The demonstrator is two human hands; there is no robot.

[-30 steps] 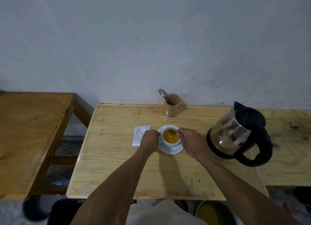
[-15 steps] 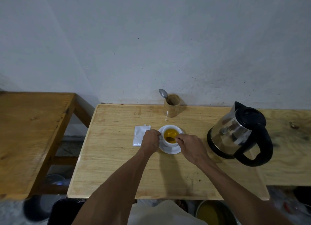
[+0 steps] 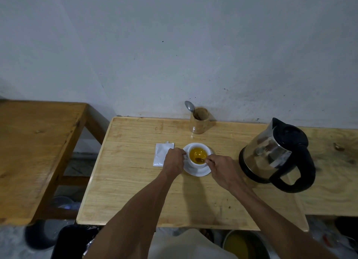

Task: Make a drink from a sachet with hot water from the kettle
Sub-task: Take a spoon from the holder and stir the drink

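Nearly done | cup on saucer, mid-table, filled with yellow drink | left hand pinches cup handle | right hand holds spoon in drink | sachet left of the cup, kettle right | left: finish stirring

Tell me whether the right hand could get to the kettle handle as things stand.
Probably yes: the right hand stirs at the cup, and bare table lies between it and the kettle handle, though it must drop the spoon first.
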